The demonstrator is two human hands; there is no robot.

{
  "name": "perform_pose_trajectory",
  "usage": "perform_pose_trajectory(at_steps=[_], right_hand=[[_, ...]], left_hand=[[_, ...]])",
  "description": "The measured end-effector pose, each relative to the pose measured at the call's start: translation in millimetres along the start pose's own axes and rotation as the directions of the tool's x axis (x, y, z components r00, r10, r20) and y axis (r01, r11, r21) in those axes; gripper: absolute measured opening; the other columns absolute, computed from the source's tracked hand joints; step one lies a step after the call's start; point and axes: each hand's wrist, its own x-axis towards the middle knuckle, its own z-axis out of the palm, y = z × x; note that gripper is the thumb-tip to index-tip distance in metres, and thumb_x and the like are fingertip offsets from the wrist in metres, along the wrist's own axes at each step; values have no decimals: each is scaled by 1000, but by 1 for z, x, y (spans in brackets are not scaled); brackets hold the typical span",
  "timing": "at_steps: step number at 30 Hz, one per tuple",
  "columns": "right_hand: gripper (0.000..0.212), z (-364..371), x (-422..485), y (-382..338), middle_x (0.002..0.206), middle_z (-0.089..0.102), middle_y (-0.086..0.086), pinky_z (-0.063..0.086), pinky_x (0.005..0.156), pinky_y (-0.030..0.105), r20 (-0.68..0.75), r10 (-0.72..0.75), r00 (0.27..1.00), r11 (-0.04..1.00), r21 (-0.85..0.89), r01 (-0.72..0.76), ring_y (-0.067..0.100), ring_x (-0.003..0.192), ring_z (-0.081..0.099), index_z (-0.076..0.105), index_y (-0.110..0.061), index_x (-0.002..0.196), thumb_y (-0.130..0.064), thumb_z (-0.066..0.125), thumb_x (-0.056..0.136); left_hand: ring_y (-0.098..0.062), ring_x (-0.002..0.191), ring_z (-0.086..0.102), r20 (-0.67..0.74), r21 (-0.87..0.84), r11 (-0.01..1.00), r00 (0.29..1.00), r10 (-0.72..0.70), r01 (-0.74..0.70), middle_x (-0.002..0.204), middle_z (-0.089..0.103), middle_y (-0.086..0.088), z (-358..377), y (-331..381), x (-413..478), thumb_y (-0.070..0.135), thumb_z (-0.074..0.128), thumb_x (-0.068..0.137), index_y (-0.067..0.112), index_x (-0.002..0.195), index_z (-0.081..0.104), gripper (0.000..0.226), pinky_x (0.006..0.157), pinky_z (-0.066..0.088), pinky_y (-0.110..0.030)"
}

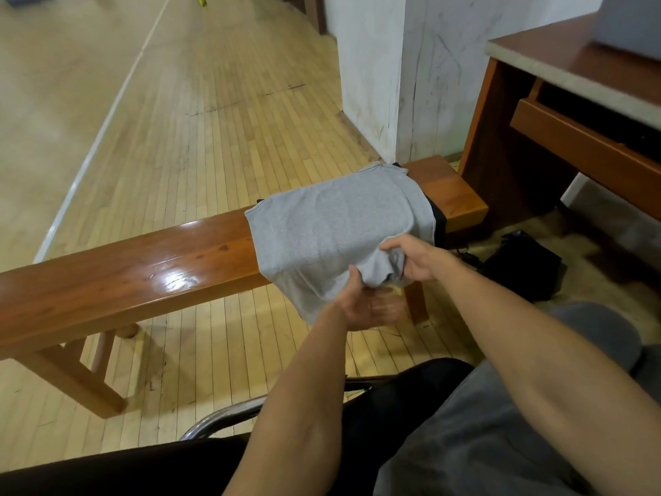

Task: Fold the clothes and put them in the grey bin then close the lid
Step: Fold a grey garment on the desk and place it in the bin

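- Head view: the soft grey knit garment (pixel 339 223) lies over the right end of the long glossy wooden bench (pixel 143 266), its near edge drooping off the bench's front.
- Your left hand (pixel 372 309) and right hand (pixel 415 259) both pinch that bunched edge, fingers curled into the cloth.
- Lift evenly and fold towards the bench's far side, matching the corners.
- Avoid dragging the black garment (pixel 438 216) underneath.

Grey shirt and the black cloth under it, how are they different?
The grey shirt lies on top, in plain view; the black cloth sits underneath, only edges showing. The left hand and right hand grip the grey shirt; neither touches the black cloth. Both clothes lie on the bench.
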Motion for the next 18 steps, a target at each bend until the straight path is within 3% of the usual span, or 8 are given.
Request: perform_pose_trajectory(at_steps=[1,3,5,8,10,13,15,18], right_hand=[[29,0,-3,-2,122,66,21,57,92,48,13,6,1000,1000,6,-6,35,108,65,58,-1,123,-17,60,99],[31,-2,-7,-6,120,64,23,63,67,42,-2,7,1000,999,40,-7,35,96,67,53,0,128,-14,59,101],[36,-8,-8,-8,111,64,20,58,50,33,-93,-31,995,999,36,34,26,75,63,50,0,134,-13,60,102],[35,-21,-10,-8,84,60,11,53,46,28,-180,-79,980,997,-14,78,13,49,43,51,0,134,-17,58,104],[36,-30,-11,-7,68,52,5,50,47,26,-161,-82,984,996,-37,77,10,43,33,52,2,133,-20,58,104],[36,-34,-15,-4,67,54,4,45,45,24,-115,-83,990,996,-45,79,9,41,30,55,4,130,-20,60,103],[31,-33,-16,-3,67,54,4,43,43,24,-108,-95,990,995,-31,92,9,40,30,56,0,124,-21,61,103],[28,-33,-15,-4,67,52,4,41,44,25,-145,-127,981,990,39,134,10,38,33,55,-3,116,-25,63,101]], left_hand=[[-38,121,64,-12,-131,986,995,102,-102,133,65,-21,8,1,3,84,29,90,4,138,58,97,100,53,-52],[-36,115,66,-144,-367,876,950,277,-311,130,66,-21,20,7,6,62,49,100,3,138,54,70,101,54,-49],[-34,115,65,-332,-442,764,877,348,-470,130,64,-20,22,16,4,28,62,102,1,140,52,47,91,59,-45],[-34,116,64,-473,-441,700,808,352,-562,132,61,-21,9,22,-9,2,57,100,-2,142,48,43,69,64,-39],[-33,112,64,-490,-435,686,793,363,-583,131,61,-20,0,25,-18,-4,52,99,-5,141,48,42,76,63,-35],[-33,108,61,-416,-550,628,832,366,-551,117,60,-20,-2,28,-30,-7,46,96,-3,124,54,30,106,52,-41],[-36,120,59,-396,-619,568,840,369,-542,121,59,-19,3,29,-33,-1,47,96,1,127,54,32,109,48,-48],[-37,121,62,-401,-633,560,846,352,-534,133,59,-20,5,28,-31,18,61,98,6,136,51,41,103,53,-50]])
